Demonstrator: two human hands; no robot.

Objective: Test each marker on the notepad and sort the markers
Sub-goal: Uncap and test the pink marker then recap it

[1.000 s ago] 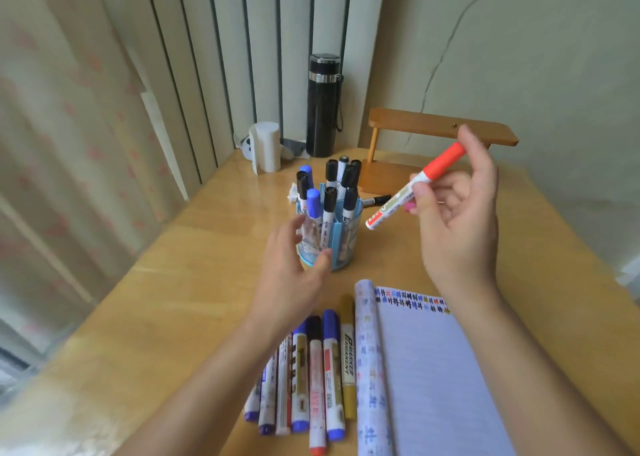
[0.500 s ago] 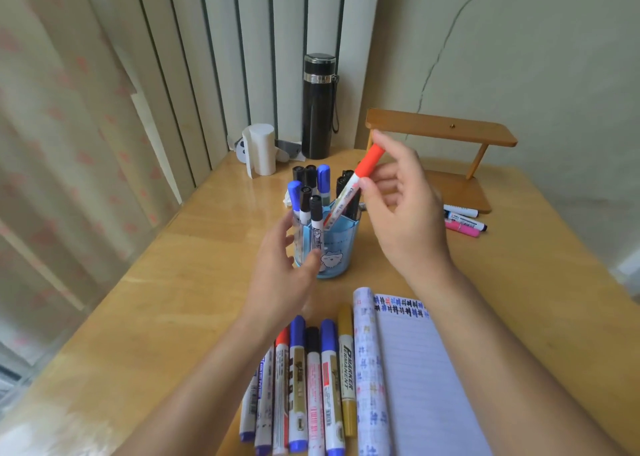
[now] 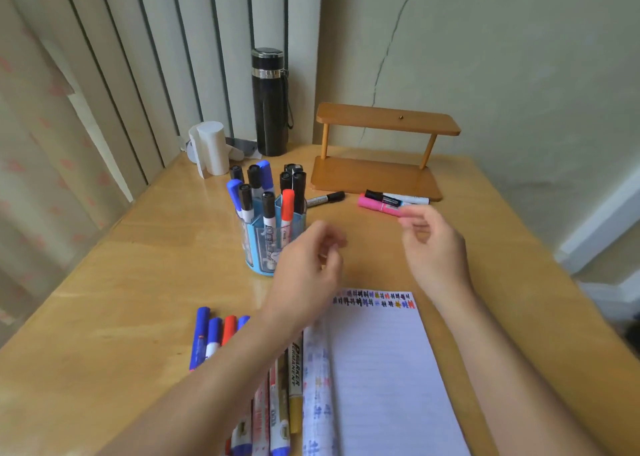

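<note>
Left hand [image 3: 306, 270] and right hand [image 3: 434, 247] hang loose and empty; the pink marker [image 3: 375, 206] looks light and hard, so pinch its middle.

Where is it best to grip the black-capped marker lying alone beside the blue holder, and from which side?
Probably pinch the black-capped marker near its cap end, from above with the right hand: it lies flat, its other end close to the blue holder.
</note>
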